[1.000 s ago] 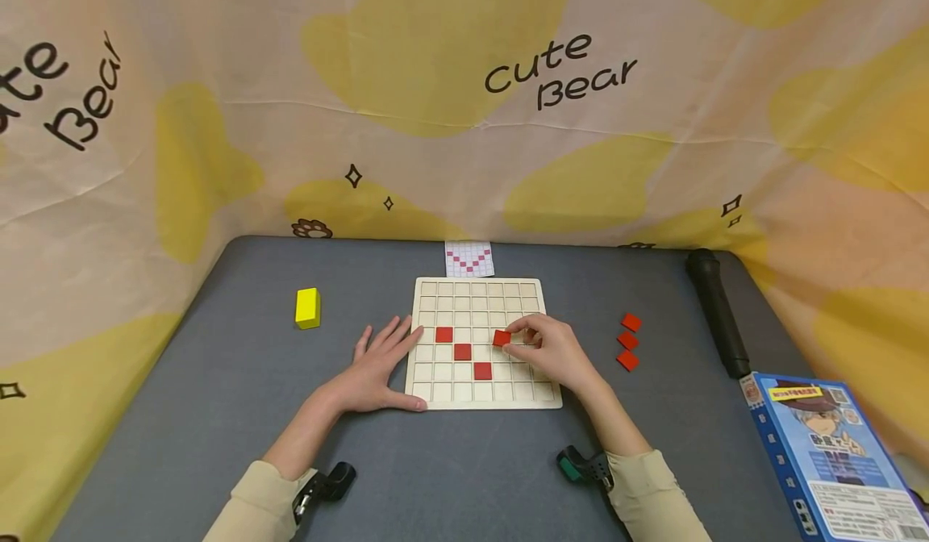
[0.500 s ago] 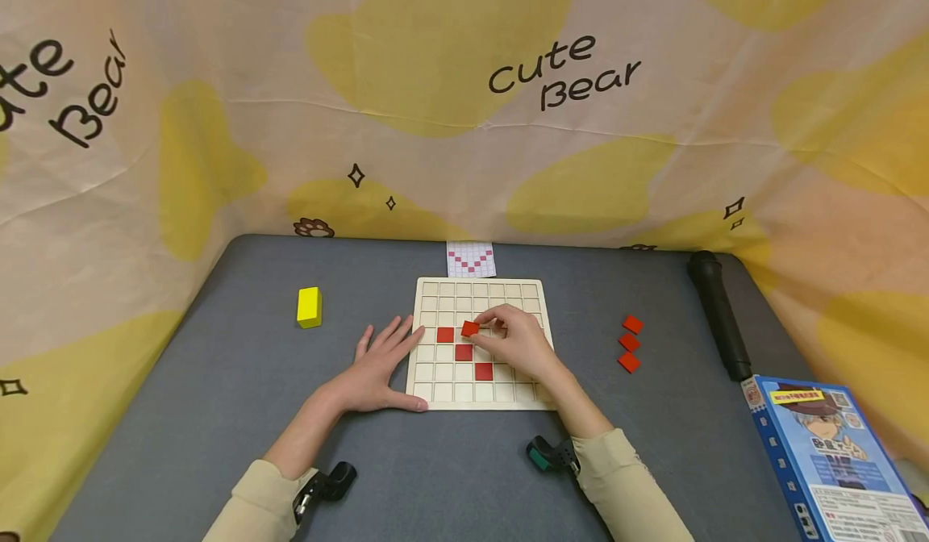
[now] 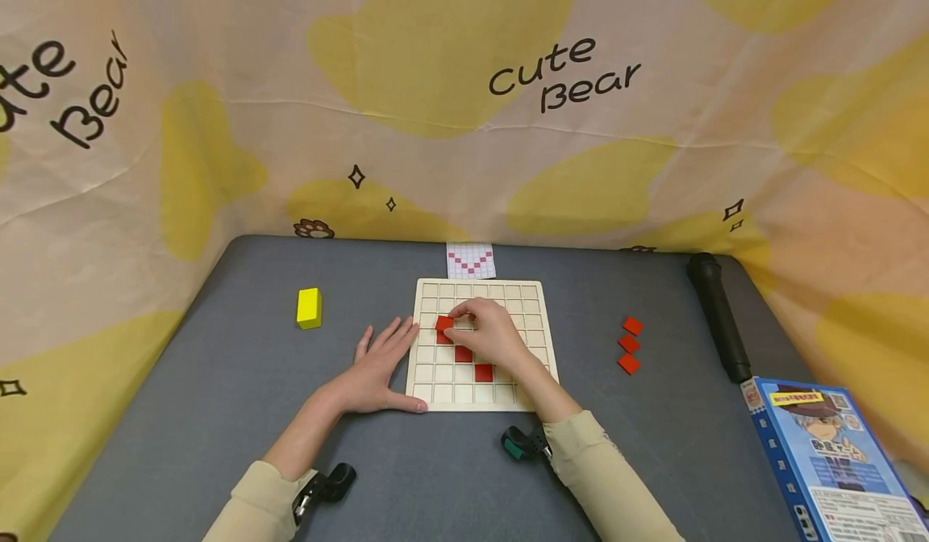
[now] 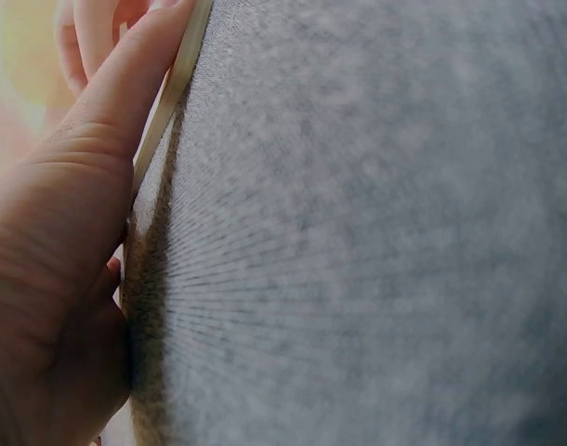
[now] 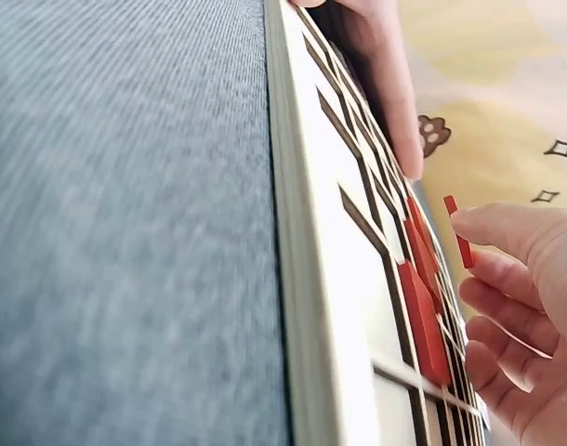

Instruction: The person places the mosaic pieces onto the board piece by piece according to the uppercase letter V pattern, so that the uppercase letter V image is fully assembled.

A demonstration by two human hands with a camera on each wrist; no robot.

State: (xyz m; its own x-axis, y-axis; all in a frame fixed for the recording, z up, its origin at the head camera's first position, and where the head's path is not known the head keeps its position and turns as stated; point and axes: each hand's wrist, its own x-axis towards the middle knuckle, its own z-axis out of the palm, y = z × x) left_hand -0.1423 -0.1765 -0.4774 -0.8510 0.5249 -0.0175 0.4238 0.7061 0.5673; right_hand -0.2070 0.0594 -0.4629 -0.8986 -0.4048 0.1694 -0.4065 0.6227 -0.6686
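A pale grid board (image 3: 533,352) lies on the table with three red square tiles set diagonally in its cells, among them a middle tile (image 3: 463,355) and a lower tile (image 3: 483,373). My right hand (image 3: 497,339) pinches another red tile (image 3: 443,322) between thumb and fingertip, over the board's left part. In the head view that tile partly covers the uppermost set one. The right wrist view shows the pinched tile (image 5: 466,253) raised off the board. With fingers spread, my left hand (image 3: 373,373) rests along the board's left edge (image 4: 186,60), thumb at the near corner.
Several loose things lie around: three red tiles (image 3: 629,344) to the right, a yellow block (image 3: 309,308) to the left. Behind the board is a pattern card (image 3: 470,261). A black microphone (image 3: 718,316) and a blue box (image 3: 827,453) lie far right. A patterned curtain (image 3: 435,122) surrounds the table.
My right hand has carried the red tile leftward across the board, from the right side to above the upper-left set tile. The left hand stays in place.
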